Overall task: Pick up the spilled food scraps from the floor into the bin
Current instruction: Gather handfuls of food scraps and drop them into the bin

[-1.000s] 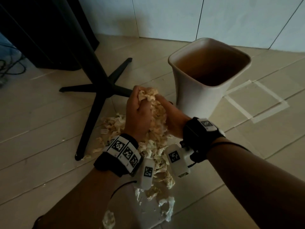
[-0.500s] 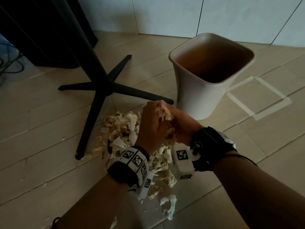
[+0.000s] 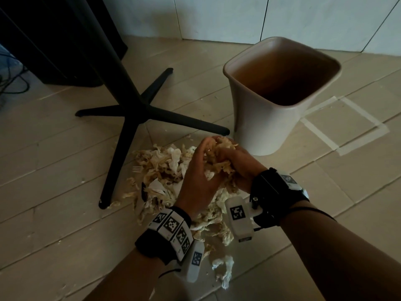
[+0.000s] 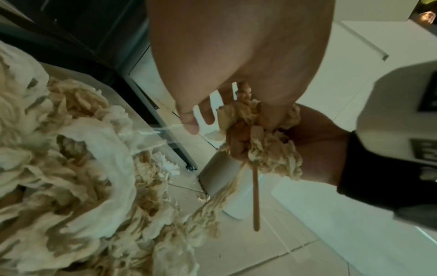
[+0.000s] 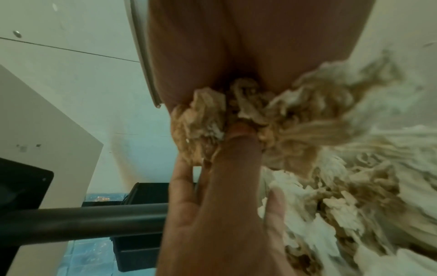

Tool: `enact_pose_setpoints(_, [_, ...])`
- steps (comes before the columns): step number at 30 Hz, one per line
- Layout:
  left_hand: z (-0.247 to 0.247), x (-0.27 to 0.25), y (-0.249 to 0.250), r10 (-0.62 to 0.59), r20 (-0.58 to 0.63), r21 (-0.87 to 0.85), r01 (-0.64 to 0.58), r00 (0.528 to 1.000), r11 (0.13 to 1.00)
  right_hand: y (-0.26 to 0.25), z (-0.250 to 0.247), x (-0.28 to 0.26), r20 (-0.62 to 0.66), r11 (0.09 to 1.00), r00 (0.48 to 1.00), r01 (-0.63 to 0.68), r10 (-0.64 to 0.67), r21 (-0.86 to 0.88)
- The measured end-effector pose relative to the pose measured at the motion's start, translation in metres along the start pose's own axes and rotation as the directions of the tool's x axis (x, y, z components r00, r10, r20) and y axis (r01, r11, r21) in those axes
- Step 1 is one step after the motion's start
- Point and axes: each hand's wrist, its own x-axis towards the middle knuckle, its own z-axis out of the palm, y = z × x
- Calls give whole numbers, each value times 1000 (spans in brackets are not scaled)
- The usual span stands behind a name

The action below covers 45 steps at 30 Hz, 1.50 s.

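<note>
A heap of pale, shredded food scraps (image 3: pixel 162 170) lies on the tiled floor in front of a beige bin (image 3: pixel 256 118) that stands open. Just left of the bin's base, my left hand (image 3: pixel 208 146) and right hand (image 3: pixel 230 153) cup one clump of scraps (image 3: pixel 221 142) between them, fingers curled round it. In the left wrist view the clump (image 4: pixel 272 149) sits in the right hand's fingers (image 4: pixel 238 143), and a thin wooden stick (image 4: pixel 255 196) hangs down from it. The right wrist view shows the clump (image 5: pixel 212 115) pressed between both palms.
A black table base (image 3: pixel 138 109) spreads its legs beside the heap, one leg ending near the bin. A white plastic fork (image 3: pixel 137 169) lies at the heap's left edge. A stray scrap (image 3: pixel 225 270) lies nearer me. A taped square (image 3: pixel 345 124) marks the floor right of the bin.
Both hands, still holding a clump, have moved down and right, from in front of the table leg to the floor beside the bin's base.
</note>
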Motion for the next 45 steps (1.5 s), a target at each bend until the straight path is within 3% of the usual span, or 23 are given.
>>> enact_pose_setpoints(8, [0, -10, 3, -138, 96, -57, 144, 986, 988, -14, 5, 0, -235, 1000, 972, 6, -6, -2])
enact_pose_setpoints(11, [8, -14, 1, -150, 58, -111, 156, 987, 982, -18, 6, -1, -256, 999, 966, 28, -20, 29])
enact_pose_setpoints(15, [20, -17, 1, -143, -68, -81, 137, 987, 987, -15, 0, 0, -225, 985, 974, 59, -22, 160])
enact_pose_setpoints(21, [22, -6, 9, -71, -225, -17, 69, 972, 997, -14, 11, -5, -135, 994, 989, 76, -64, 84])
enact_pose_setpoints(29, [11, 10, 19, -29, -237, 37, 39, 971, 999, -21, 16, -3, -234, 994, 969, 65, -83, -83])
enact_pose_setpoints(33, [4, 18, 22, 15, -222, 76, 2, 975, 997, -21, 14, -11, -132, 1000, 991, 5, -5, 4])
enact_pose_setpoints(36, [2, 20, 24, 43, -212, 75, -27, 976, 997, -22, 14, -17, -157, 994, 984, 93, -84, 55])
enact_pose_setpoints(39, [0, 20, 26, 51, -204, 86, -34, 978, 996, -23, 17, -21, -267, 980, 945, 199, -188, 15])
enact_pose_setpoints(45, [-7, 2, 19, -13, -128, 77, 23, 992, 997, -26, 17, -25, -352, 953, 890, 302, -290, -22])
